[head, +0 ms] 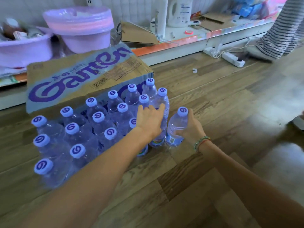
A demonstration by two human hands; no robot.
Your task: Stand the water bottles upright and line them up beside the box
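A cardboard box point(70, 79) with purple lettering lies on the wooden floor. Several clear water bottles point(98, 122) with pale blue caps stand upright in rows in front of it. My right hand point(191, 127) grips one more upright bottle point(176, 127) at the right end of the group, its base on the floor. My left hand point(150, 119) rests with straight fingers on the shoulders of the neighbouring bottles point(162, 102), touching them from the front.
Lilac plastic tubs point(79, 25) sit on a low shelf behind the box. A white power strip point(232, 59) and cable lie on the floor at the right, near a person's striped trouser leg point(283, 28). Bare wooden floor stretches to the right and front.
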